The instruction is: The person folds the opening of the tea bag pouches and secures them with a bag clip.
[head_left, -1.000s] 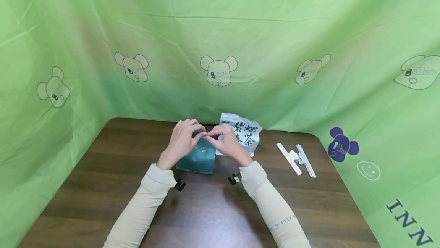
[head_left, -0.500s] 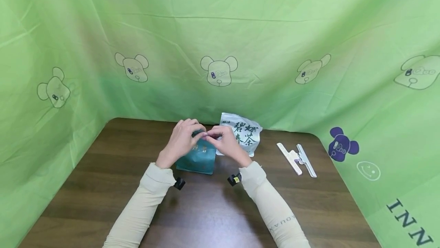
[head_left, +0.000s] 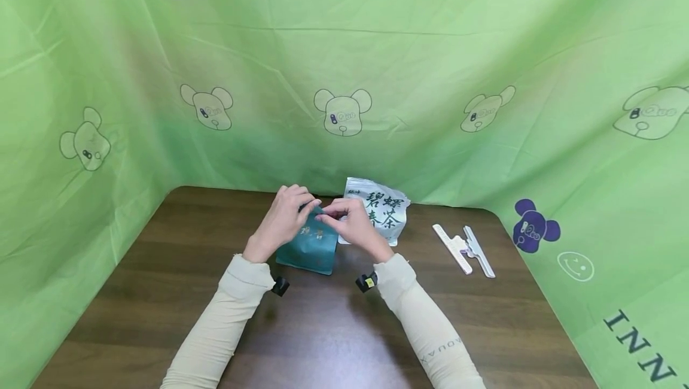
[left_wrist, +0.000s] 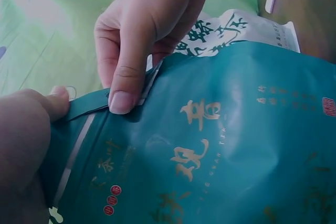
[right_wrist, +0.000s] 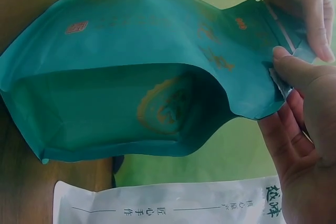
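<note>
A teal tea bag point(head_left: 308, 250) with gold lettering stands upright on the table, its top edge between both hands. My right hand point(head_left: 351, 220) pinches the top near the right corner. In the right wrist view, the right thumb point(right_wrist: 294, 69) lies on the front, with fingers behind, beside a torn-looking pale strip point(right_wrist: 280, 81). My left hand point(head_left: 282, 216) holds the top at the left; its fingers are partly hidden behind the bag. The left thumb point(left_wrist: 58, 99) shows by the folded top edge in the left wrist view.
Directly behind the right hand stands a silver-white tea bag point(head_left: 384, 212) with dark green characters. Farther right on the wooden table point(head_left: 323, 329) lie two white sealing clips point(head_left: 453, 249), close together. Green printed cloth point(head_left: 344, 48) hangs around the table's back and sides.
The left thumb has drawn slightly away from the right fingertips, so more of the teal bag's top shows between them. The right hand stays nearly in place.
</note>
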`<state>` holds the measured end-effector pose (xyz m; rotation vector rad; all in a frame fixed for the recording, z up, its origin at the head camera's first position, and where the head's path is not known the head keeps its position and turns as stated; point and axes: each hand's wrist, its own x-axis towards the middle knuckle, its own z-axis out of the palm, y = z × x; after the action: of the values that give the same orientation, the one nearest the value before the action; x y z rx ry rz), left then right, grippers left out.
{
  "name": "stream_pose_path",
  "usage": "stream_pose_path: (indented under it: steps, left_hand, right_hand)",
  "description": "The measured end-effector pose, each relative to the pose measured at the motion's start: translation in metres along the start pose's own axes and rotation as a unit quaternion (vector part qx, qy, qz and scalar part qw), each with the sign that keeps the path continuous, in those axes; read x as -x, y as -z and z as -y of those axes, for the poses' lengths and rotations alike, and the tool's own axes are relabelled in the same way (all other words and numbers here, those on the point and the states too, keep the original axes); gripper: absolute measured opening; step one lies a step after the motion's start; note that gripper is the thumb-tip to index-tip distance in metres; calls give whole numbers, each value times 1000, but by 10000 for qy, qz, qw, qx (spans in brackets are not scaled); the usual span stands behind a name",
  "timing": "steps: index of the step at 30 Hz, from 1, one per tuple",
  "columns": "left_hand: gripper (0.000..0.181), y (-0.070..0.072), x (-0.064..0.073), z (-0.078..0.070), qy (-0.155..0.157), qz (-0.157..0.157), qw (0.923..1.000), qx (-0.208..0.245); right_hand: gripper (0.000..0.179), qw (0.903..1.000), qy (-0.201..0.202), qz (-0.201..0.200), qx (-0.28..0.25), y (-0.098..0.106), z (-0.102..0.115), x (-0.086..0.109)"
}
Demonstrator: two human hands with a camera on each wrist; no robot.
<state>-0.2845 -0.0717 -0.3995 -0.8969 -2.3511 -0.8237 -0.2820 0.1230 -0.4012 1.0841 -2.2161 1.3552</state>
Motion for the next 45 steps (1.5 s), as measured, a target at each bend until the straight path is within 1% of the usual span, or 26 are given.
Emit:
stream_pose_path:
  steps: [4,8,10,13,16,18,22,24,29,31,35,39,42,45]
  left_hand:
    - [17,-1,0,-2,81,-74,9998,-144]
    - [16,0,2,-5,231,-1,9992,-319]
    - [16,1,3,-7,218,38,9985,-498]
    - [13,3,7,-9,14,11,9957,-930]
    - [8,3,11,-11,-266,-145,9913,-1280]
    - [7,2,13,-12,-413,-272,9888,-1411]
    - [9,-1,13,-13,-470,-487,9881,-1382]
    - [10,-3,13,-12,-442,-557,9887,-1318]
    - [9,-5,13,-11,-376,-593,9906,-1174]
    - [9,-5,12,-10,-345,-574,9917,-1102]
    - [10,-3,10,-7,-270,-486,9934,-999]
    - [10,-2,10,-6,-217,-396,9949,-897]
    - [10,-1,10,-6,-202,-379,9958,-813]
    - [11,-2,10,-6,-191,-398,9961,-767]
  right_hand:
    - [4,10000,3,-26,-6,0,0,0]
    - [6,10000,-35,71,-37,1,0,0]
    - [7,9999,-45,124,-60,2,0,0]
    - [6,9998,-35,192,-100,3,0,-1]
    - [6,9995,17,285,-128,4,1,-2]
    - [6,9993,58,336,-167,5,2,-2]
    - [7,9993,129,315,-160,4,0,-3]
    - [9,9995,136,245,-136,2,-7,-2]
    - [10,9998,66,184,-54,-4,-31,2]
    - [8,9998,49,213,-15,-4,-35,2]
    - [5,9994,63,354,-20,-2,-35,1]
    - [6,9988,39,488,-75,-1,-30,0]
    - [7,9991,52,382,-158,-3,-29,-1]
    - [8,9995,97,173,-228,-8,-30,-1]
